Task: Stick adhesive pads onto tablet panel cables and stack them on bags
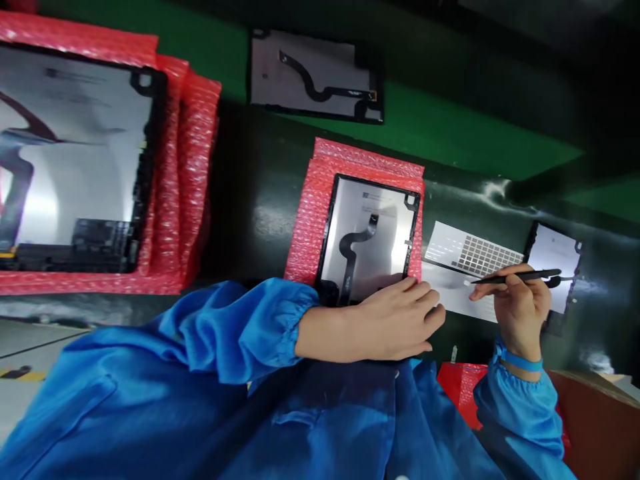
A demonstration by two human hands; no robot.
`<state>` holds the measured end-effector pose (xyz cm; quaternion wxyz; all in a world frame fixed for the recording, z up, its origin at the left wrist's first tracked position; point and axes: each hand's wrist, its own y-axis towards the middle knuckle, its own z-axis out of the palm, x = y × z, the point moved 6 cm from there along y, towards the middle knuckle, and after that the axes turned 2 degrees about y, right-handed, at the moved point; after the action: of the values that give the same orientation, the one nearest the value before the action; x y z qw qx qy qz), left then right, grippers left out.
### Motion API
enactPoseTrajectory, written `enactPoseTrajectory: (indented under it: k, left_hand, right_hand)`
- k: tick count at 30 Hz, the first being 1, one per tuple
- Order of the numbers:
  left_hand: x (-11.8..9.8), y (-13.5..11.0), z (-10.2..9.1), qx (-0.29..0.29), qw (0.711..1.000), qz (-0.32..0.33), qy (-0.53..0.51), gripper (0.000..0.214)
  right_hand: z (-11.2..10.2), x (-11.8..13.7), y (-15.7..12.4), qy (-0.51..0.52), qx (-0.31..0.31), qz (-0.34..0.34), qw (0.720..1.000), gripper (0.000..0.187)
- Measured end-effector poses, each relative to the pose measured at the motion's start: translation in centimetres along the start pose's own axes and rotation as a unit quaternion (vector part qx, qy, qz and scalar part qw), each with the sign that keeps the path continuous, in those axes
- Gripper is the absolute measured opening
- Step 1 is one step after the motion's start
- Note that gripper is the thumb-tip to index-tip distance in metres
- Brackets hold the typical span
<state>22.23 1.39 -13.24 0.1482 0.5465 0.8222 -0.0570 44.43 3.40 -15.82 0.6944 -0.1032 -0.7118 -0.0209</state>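
Note:
A display panel with a black frame, silver back and black flex cable lies on red bubble wrap before me. My left hand lies over its lower right corner, fingers loosely bent and apart, with no object seen in them; the fingertips' contact is partly hidden. My right hand grips black tweezers. At their tip is a small white piece, above a white sheet. Beside it, a sticker sheet carries a grid of small dark squares.
Another panel lies right of my right hand. A further panel with a flex cable rests at the back. At left, a large panel sits on stacked red bubble wrap. More red wrap shows below, near a brown box.

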Motion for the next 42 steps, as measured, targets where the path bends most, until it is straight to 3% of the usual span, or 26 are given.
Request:
enactPoseTrajectory:
  k: [2, 6, 8, 11, 14, 18, 23, 42]
  left_hand:
    - [1.4, -1.9, -0.9, 0.011, 0.999, -0.045, 0.016, 0.051]
    - [5.2, -5.2, -1.2, 0.055, 0.981, -0.165, 0.083, 0.083]
    - [6.6, -6.1, -0.9, 0.066, 0.976, -0.19, 0.082, 0.092]
    - [7.7, -6.5, -0.6, 0.063, 0.976, -0.198, 0.067, 0.097]
    - [8.1, -6.4, -0.7, 0.055, 0.977, -0.195, 0.06, 0.093]
    - [8.3, -6.2, -1.0, 0.071, 0.976, -0.202, 0.028, 0.083]
    - [8.2, -6.1, -0.9, 0.07, 0.977, -0.201, 0.023, 0.059]
    - [9.0, -6.3, -1.3, 0.076, 0.973, -0.216, -0.005, 0.037]
  right_hand:
    - [3.9, 0.8, 1.9, -0.006, 0.029, -0.001, 1.0, 0.019]
    - [11.7, 1.8, 4.8, -0.038, 0.091, -0.013, 0.995, 0.025]
    - [15.1, 1.8, 5.6, -0.058, 0.119, -0.018, 0.991, 0.027]
    - [19.0, 1.2, 6.4, -0.068, 0.143, -0.015, 0.987, 0.029]
    - [21.4, 0.1, 7.0, -0.061, 0.151, 0.0, 0.987, 0.032]
    - [22.7, -1.0, 7.2, -0.078, 0.168, 0.019, 0.982, 0.034]
    - [22.7, -1.1, 7.1, -0.095, 0.165, 0.018, 0.982, 0.035]
    - [23.0, -1.1, 7.0, -0.105, 0.183, 0.018, 0.977, 0.03]
